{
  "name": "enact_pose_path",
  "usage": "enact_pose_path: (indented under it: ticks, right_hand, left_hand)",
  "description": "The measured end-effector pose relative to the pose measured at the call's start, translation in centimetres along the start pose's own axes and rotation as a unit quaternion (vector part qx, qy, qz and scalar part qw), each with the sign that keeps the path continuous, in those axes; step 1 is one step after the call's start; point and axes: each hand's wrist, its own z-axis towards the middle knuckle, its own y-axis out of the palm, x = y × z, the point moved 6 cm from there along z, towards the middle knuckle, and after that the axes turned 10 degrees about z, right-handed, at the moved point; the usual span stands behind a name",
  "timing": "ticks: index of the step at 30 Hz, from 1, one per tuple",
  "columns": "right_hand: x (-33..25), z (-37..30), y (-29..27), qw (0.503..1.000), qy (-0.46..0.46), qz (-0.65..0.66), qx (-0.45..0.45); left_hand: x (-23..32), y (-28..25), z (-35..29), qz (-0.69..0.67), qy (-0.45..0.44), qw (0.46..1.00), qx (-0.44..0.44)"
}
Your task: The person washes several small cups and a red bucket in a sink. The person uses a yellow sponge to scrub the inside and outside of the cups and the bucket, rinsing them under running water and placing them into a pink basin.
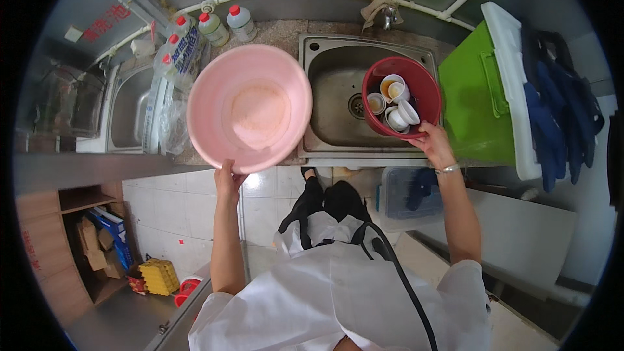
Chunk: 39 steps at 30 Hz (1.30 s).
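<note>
My left hand [229,181] grips the near rim of a large pink plastic basin [208,81], which is tilted toward me on the counter left of the sink. Inside, the basin holds no objects, only brownish stains on its bottom. With my right hand [434,143] I grip the near right rim of a dark red bucket [426,88] in the right part of the steel sink [328,91]. Several small white cups [396,90] lie jumbled in the bucket, some with brownish residue. My fingers are partly hidden under both rims.
Red-capped bottles [240,23] and plastic packs stand behind the basin at left. A tap [388,18] with a cloth [374,10] rises behind the sink. On the right a green box [471,101] with a white lid and dark blue gloves [552,110] borders the sink. A clear tub [403,201] sits below.
</note>
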Motion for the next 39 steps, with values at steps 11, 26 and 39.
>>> enact_pose_path:
  ticks: [11, 26, 39]
  right_hand:
    - [9.6, 13.5, -1.2, 0.996, 0.069, 0.040, 0.034]
    - [11.8, 17.3, -6.3, 0.992, 0.118, -0.001, 0.047]
    - [4.9, 16.7, 2.4, 0.611, -0.240, -0.753, 0.027]
  left_hand:
    - [4.9, -10.7, -1.0, 0.240, 0.135, 0.897, 0.347]
    - [24.3, 47.2, 0.6, 0.577, 0.742, 0.314, -0.133]
    - [25.2, 53.3, 2.7, 0.556, 0.757, 0.307, -0.154]
